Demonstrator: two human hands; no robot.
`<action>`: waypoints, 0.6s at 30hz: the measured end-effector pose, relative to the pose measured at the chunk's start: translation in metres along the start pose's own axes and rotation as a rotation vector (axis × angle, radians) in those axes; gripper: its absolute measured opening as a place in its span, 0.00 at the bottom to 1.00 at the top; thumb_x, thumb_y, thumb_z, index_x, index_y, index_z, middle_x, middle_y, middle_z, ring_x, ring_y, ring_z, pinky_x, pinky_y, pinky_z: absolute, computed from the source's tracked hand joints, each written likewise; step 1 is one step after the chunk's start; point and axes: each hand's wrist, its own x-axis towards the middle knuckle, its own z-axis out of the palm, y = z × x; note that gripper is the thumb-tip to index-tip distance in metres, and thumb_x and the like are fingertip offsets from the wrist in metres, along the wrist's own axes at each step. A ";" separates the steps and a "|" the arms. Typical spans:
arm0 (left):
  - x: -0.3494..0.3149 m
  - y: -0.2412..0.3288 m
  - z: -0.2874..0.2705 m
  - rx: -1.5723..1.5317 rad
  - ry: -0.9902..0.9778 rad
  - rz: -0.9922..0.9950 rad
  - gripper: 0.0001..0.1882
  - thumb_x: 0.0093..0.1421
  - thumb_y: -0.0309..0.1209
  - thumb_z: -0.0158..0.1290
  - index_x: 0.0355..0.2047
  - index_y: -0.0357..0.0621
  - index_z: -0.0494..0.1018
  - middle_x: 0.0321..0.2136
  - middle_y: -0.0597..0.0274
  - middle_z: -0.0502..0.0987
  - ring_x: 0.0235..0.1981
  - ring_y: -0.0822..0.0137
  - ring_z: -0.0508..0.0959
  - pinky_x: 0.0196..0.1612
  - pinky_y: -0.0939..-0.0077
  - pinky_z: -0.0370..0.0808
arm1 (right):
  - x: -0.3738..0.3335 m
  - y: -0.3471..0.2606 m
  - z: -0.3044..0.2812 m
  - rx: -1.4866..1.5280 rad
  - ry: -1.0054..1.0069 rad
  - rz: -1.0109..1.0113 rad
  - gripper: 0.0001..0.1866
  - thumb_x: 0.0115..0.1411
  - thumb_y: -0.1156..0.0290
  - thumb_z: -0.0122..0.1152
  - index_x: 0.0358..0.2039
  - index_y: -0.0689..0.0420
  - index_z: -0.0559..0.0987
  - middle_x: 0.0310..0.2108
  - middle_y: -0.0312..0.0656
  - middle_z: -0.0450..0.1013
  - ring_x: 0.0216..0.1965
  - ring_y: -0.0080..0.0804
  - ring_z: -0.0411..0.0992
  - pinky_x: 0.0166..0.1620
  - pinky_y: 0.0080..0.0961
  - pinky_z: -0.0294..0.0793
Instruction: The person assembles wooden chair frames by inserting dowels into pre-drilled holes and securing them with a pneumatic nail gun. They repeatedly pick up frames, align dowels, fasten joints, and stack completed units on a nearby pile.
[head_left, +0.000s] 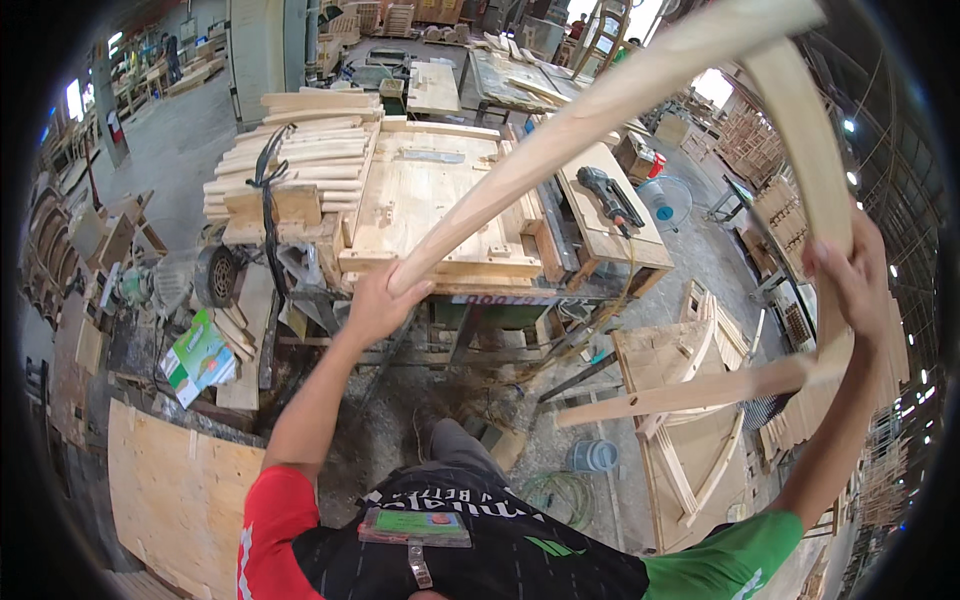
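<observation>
I hold up a pale wooden frame (590, 125), which looks like part of a chair, above the floor in front of the bench. My left hand (378, 308) is closed round the lower end of its long tapered leg. That leg rises to the upper right and meets a curved piece (808, 140). On this curved piece my right hand (855, 275) is closed, near the right rim of the view. A second leg (690, 390) runs left from the lower end of the curve, with a small dark hole in it. Behind the left hand lies a wooden jig (415, 210) on the workbench.
Stacked wooden sticks (290, 160) lie at the bench's left. A nail gun (608, 198) with a hose rests on the side table (650, 250). Curved wooden parts (700, 450) lie on a board at right, near a blue bucket (592, 456). A motor (165, 285) stands left.
</observation>
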 end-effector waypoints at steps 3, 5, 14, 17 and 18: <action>0.001 -0.038 0.015 -0.071 0.122 0.015 0.23 0.60 0.43 0.70 0.45 0.36 0.80 0.31 0.49 0.83 0.31 0.58 0.81 0.39 0.64 0.77 | 0.078 0.010 0.041 -0.380 0.201 -0.211 0.31 0.64 0.65 0.68 0.66 0.61 0.73 0.44 0.45 0.77 0.43 0.36 0.77 0.47 0.31 0.77; 0.008 -0.052 0.028 -0.135 0.093 -0.067 0.23 0.60 0.44 0.70 0.44 0.36 0.80 0.29 0.54 0.82 0.30 0.65 0.79 0.39 0.67 0.77 | 0.112 0.031 0.063 -0.724 0.387 -0.416 0.31 0.65 0.65 0.68 0.67 0.60 0.72 0.52 0.50 0.77 0.52 0.44 0.76 0.56 0.38 0.75; 0.092 -0.141 0.043 -0.304 0.179 -0.391 0.21 0.65 0.44 0.68 0.43 0.36 0.79 0.25 0.69 0.78 0.27 0.76 0.72 0.32 0.75 0.74 | 0.067 0.258 0.277 -0.170 0.400 0.254 0.45 0.65 0.73 0.66 0.77 0.65 0.54 0.66 0.56 0.67 0.60 0.47 0.73 0.63 0.40 0.73; 0.128 -0.142 0.056 -0.513 0.169 -0.541 0.17 0.68 0.42 0.65 0.42 0.40 0.78 0.22 0.72 0.75 0.17 0.82 0.68 0.19 0.81 0.67 | 0.053 0.271 0.396 0.546 0.138 0.633 0.36 0.65 0.73 0.65 0.70 0.63 0.60 0.45 0.41 0.73 0.42 0.28 0.73 0.47 0.27 0.76; 0.137 -0.144 0.055 -0.515 0.176 -0.595 0.16 0.68 0.41 0.65 0.42 0.41 0.78 0.21 0.72 0.74 0.16 0.82 0.67 0.16 0.82 0.65 | 0.062 0.270 0.418 0.507 0.132 0.756 0.28 0.65 0.72 0.66 0.63 0.63 0.68 0.41 0.40 0.74 0.39 0.27 0.73 0.44 0.26 0.75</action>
